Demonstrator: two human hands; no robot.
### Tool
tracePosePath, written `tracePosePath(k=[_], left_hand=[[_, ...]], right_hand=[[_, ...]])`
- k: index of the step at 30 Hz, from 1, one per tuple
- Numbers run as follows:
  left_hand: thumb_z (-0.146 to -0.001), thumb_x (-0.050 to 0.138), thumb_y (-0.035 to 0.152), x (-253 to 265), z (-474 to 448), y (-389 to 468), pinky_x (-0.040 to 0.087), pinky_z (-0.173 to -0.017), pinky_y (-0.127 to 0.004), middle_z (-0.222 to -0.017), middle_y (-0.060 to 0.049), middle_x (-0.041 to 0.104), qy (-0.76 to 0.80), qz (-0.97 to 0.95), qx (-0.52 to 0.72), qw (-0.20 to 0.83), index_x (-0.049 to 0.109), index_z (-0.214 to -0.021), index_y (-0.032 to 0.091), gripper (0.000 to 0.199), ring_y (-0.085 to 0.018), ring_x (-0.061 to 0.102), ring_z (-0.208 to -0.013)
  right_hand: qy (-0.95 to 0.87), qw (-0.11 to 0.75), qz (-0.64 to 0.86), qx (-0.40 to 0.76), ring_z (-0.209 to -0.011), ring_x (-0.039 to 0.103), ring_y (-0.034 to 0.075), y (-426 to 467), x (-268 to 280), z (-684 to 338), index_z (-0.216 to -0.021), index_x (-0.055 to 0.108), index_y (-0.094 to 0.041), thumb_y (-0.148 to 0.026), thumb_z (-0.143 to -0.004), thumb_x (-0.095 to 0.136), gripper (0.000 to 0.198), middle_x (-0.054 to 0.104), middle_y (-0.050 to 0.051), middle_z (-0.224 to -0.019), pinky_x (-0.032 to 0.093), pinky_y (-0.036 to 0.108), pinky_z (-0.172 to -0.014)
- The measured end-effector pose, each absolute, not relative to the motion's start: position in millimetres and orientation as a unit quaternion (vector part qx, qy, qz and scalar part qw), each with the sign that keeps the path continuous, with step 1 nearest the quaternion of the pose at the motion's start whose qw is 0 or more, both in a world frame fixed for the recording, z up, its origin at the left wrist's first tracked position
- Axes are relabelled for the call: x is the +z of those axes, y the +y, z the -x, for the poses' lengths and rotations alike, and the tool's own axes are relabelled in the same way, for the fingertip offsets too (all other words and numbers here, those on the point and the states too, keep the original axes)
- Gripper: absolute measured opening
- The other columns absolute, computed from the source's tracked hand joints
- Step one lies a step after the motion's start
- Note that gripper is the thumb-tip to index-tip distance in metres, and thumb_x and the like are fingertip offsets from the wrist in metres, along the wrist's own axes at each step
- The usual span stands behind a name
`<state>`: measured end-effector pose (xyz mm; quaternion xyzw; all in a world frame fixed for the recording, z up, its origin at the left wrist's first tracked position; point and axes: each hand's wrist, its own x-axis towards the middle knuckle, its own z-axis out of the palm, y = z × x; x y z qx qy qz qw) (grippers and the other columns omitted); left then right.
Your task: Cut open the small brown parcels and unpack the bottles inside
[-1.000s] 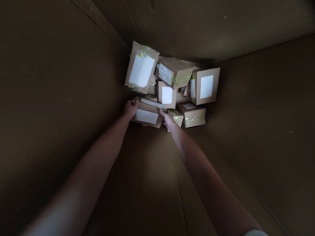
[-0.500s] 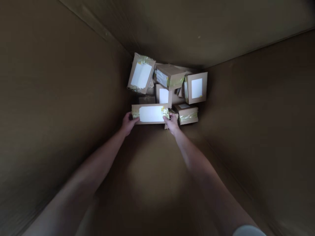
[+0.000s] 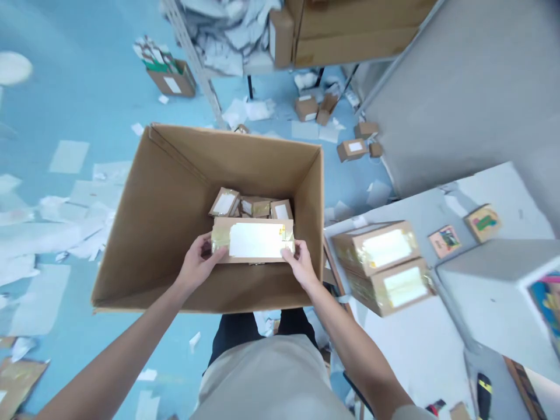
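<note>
Between my two hands is a long brown cardboard box point(image 3: 221, 224) with a large white label and clear tape at its ends. My left hand point(image 3: 199, 259) grips its left end, thumb on the front. At the right end my right hand point(image 3: 301, 261) is closed on it the same way. The held box is above the inside of a big open carton point(image 3: 131, 245). Behind it, in the carton's far part, lie several smaller labelled boxes point(image 3: 224, 202), partly hidden by the held one.
Two taped, labelled boxes point(image 3: 389, 248) are stacked on the white table point(image 3: 429, 344) at right. A utility knife point(image 3: 483, 395) lies near its lower edge. Paper scraps point(image 3: 70, 156) litter the blue floor. Shelving point(image 3: 205, 81) with large boxes stands beyond the carton.
Both hands have lifted the box from deep inside the carton. My view has risen out of the carton, so its rim and the surrounding room now show.
</note>
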<state>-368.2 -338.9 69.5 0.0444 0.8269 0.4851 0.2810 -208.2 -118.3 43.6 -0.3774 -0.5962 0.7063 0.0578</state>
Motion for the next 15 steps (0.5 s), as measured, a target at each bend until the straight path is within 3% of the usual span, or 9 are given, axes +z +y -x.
tracePosePath(k=[6,15], left_hand=[[-0.069,0.067,0.055,171.9,281.4,-309.1,0.055,-0.083,-0.038,-0.112,-0.009,0.063,0.815,-0.123,0.508,0.251,0.051,-0.127,0.020,0.070,-0.025,0.063,-0.101],[-0.066,0.071,0.048,178.9,215.7,-259.8,0.055,-0.086,-0.043,-0.120,-0.009,0.056,0.748,-0.366,0.424,0.356,0.050,-0.130,0.030,0.069,-0.029,0.059,-0.108]], right_hand=[[-0.609,0.131,0.350,0.700,-0.114,0.057,0.025,-112.1,145.6,90.3,-0.108,0.048,-0.025,-0.041,-0.073,0.071,0.045,0.060,0.008,-0.122,0.053,0.038,-0.087],[-0.540,0.304,0.492,0.611,-0.112,0.056,0.025,-169.6,164.9,-59.7,-0.112,0.051,-0.027,-0.041,-0.075,0.070,0.044,0.059,0.007,-0.118,0.054,0.036,-0.081]])
